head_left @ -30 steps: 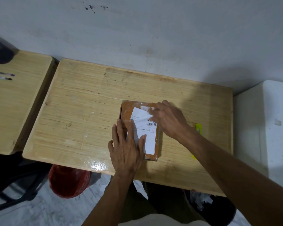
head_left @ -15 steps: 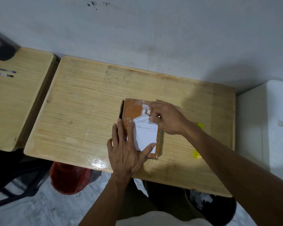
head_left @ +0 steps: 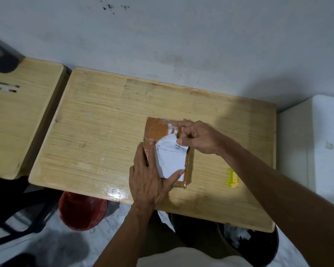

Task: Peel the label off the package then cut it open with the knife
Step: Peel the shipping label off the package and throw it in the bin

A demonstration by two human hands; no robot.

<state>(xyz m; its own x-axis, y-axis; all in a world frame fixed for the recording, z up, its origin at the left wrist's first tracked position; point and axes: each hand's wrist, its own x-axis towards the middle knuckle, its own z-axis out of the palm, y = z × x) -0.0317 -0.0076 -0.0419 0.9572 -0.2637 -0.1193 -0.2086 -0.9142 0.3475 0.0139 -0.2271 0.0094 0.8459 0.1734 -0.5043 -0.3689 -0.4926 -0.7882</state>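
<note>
**Label half off, knife not touched yet**

So, standing here watching: the flat orange-brown cardboard package wrapped in clear tape (head_left: 158, 132) sits on the pale wooden desk (head_left: 104, 132), a bit right of centre and close to the near edge. The white paper shipping label (head_left: 170, 158) is partly peeled. Its far end is lifted and curled back toward the person, and a few white scraps (head_left: 171, 126) are left stuck on the bare cardboard beyond it. The near part looks to be stuck down yet.

The right hand (head_left: 201, 137) has thumb and fingertips pinched together on the lifted edge of the label. The left hand (head_left: 148, 178) lies flat with fingers spread, pressing the package's left side and near corner so it doesn't slide.

I'd call it roughly halfway through the peeling (maybe a touch less). The cutting hasn't started: the yellow-green utility knife (head_left: 232, 179) lies on the desk to the right of the package, well apart from it, partly hidden by the right forearm.

As for writing, there's a barcode and a couple of printed lines on the label, too small to read. No brand visible.
</note>
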